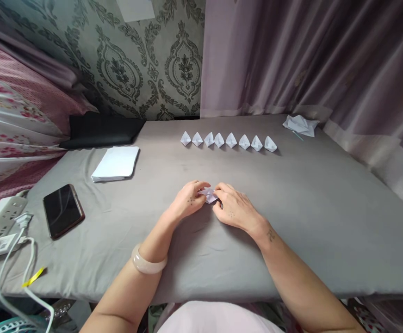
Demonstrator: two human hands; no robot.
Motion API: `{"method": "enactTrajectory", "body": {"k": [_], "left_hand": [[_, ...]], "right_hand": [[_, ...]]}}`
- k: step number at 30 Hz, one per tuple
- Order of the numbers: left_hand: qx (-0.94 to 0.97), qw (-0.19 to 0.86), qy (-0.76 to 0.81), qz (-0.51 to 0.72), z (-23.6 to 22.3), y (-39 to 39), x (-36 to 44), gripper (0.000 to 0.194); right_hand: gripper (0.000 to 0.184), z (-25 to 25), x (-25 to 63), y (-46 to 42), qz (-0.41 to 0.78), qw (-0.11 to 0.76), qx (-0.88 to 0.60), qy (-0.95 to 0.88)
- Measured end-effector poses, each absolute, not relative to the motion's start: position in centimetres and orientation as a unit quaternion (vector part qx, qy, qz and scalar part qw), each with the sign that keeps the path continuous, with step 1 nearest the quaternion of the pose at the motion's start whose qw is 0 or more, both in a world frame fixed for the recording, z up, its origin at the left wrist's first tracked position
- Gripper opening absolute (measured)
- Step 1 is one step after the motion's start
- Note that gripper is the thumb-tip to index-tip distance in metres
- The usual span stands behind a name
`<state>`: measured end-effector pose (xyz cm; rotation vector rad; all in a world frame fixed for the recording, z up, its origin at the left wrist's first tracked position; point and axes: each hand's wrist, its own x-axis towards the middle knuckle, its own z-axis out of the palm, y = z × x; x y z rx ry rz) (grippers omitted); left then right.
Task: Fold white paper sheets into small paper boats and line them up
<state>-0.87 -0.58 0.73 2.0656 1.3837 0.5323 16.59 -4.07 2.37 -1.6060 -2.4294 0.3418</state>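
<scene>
A small folded white paper boat (209, 196) is between my two hands, low over the grey cloth at the middle of the table. My left hand (188, 200) pinches its left end between thumb and fingers. At the other end, my right hand (235, 206) has its fingertips closed on the paper. Part of the boat is hidden behind the fingers. Farther back stands a row of several similar white paper boats (231, 140), side by side and apart from my hands.
A stack of white paper (116, 163) lies at the left, with a phone (63, 211) nearer me. A power strip (0, 219) with white cables sits at the left edge. Crumpled paper (300, 125) lies at the back right, and a black folded item (104, 129) at the back left.
</scene>
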Motion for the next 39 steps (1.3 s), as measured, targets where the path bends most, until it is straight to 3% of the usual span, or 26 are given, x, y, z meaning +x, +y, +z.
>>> {"method": "enactTrajectory", "body": {"k": [7, 23, 32, 39], "left_hand": [[0.769, 0.311, 0.523, 0.194, 0.5, 0.0, -0.4, 0.029], [0.733, 0.402, 0.514, 0.192, 0.5, 0.7, -0.4, 0.025], [0.853, 0.223, 0.454, 0.132, 0.6, 1.3, -0.1, 0.017], [0.877, 0.187, 0.431, 0.1, 0.4, 1.2, -0.3, 0.019]], "right_hand": [[0.025, 2.1, 16.6, -4.1, 0.097, 0.085, -0.525, -0.841], [0.026, 2.4, 16.2, -4.1, 0.127, 0.096, -0.566, -0.809], [0.024, 2.2, 16.4, -3.9, 0.123, 0.11, -0.569, -0.806], [0.019, 2.4, 16.3, -4.1, 0.121, 0.111, -0.556, -0.815]]}}
